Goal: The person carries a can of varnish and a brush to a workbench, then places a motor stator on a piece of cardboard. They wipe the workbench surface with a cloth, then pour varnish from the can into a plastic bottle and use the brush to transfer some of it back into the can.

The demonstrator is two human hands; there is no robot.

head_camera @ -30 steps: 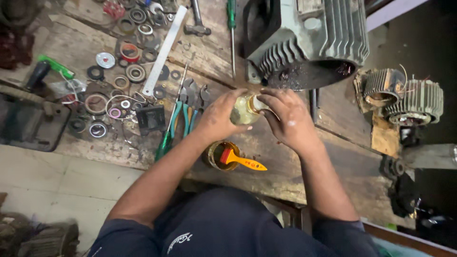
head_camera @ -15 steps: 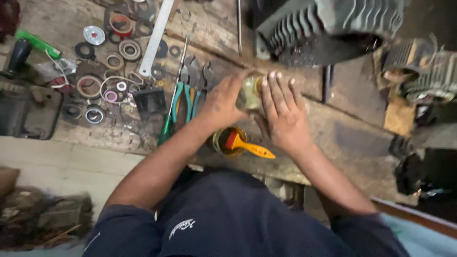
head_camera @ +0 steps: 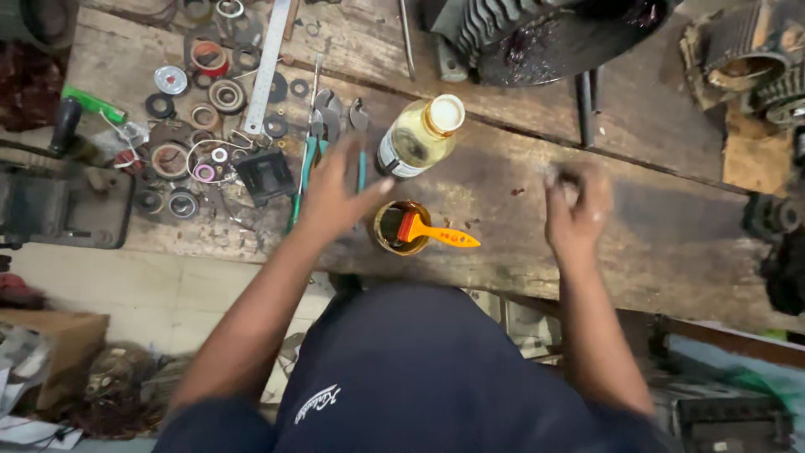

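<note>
A clear bottle of yellowish liquid (head_camera: 417, 136) with an orange neck ring and a pale top stands alone on the worn wooden bench (head_camera: 654, 226). My left hand (head_camera: 335, 195) hovers just left of it, fingers spread, holding nothing. My right hand (head_camera: 575, 208) is blurred, off to the right over the bench. Its fingers are curled around a small dark object that I cannot make out. Between my hands sits a small round tin (head_camera: 396, 228) with an orange-handled brush (head_camera: 443, 236) resting in it.
Green-handled pliers (head_camera: 303, 172), a steel ruler (head_camera: 270, 52) and several bearings and rings (head_camera: 197, 126) lie left of the bottle. A grey finned motor housing (head_camera: 503, 29) sits at the back, with motor parts (head_camera: 755, 63) at the right and a black tray (head_camera: 59, 205) at the left edge.
Both hands were on the bottle, held up over the tin. Now the bottle stands on the bench, my left hand has let go, and my right hand has swung right.
</note>
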